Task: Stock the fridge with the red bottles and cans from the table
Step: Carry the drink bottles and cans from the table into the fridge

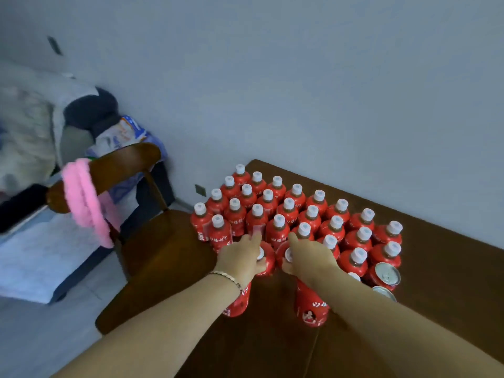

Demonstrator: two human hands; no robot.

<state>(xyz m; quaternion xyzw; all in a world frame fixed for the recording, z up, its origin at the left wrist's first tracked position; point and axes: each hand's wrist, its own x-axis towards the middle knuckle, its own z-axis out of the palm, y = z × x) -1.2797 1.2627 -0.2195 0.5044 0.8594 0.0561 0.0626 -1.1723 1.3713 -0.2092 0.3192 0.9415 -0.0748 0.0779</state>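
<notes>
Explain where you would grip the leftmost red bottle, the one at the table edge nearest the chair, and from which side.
Grip the leftmost bottle round its neck just under the white cap, coming from above and the left. It stands upright; other bottles crowd its right and back, while its left side faces the chair with nothing against it.

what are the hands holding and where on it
The left hand grips the left bottle by its capped neck; the right hand grips the right bottle the same way.

White lettering on the red bottles [312,306], too blurred to read, nothing else legible
</notes>
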